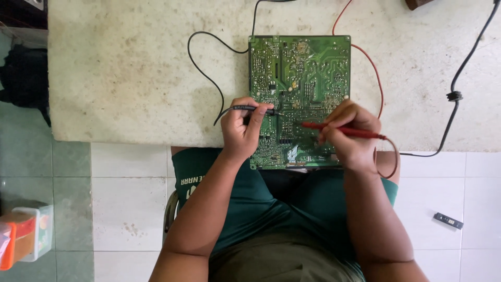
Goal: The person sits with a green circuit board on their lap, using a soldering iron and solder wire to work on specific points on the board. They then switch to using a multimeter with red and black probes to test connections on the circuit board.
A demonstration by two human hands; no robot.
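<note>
Green circuit board: lies flat, solder side up, on the near part of the desk, its near edge overhanging the desk edge between the two hands.

Black probe: pinched in the closed fingers of the left hand, tip pointing right and set on the board just beside that hand. Its black lead loops away to the left and beyond the hand, up past the board's far corner.

Red probe: gripped in the curled right hand, tip pointing left onto the board, between the two hands. Its red lead curls below the right wrist and runs up along the board's right edge.

Black cable: on the desk well to the right of the right hand, drooping over the desk edge.

Small dark rectangular part: on the white tiled floor, right of the right forearm.

Plastic container: on the floor far to the left of the left arm.
</note>
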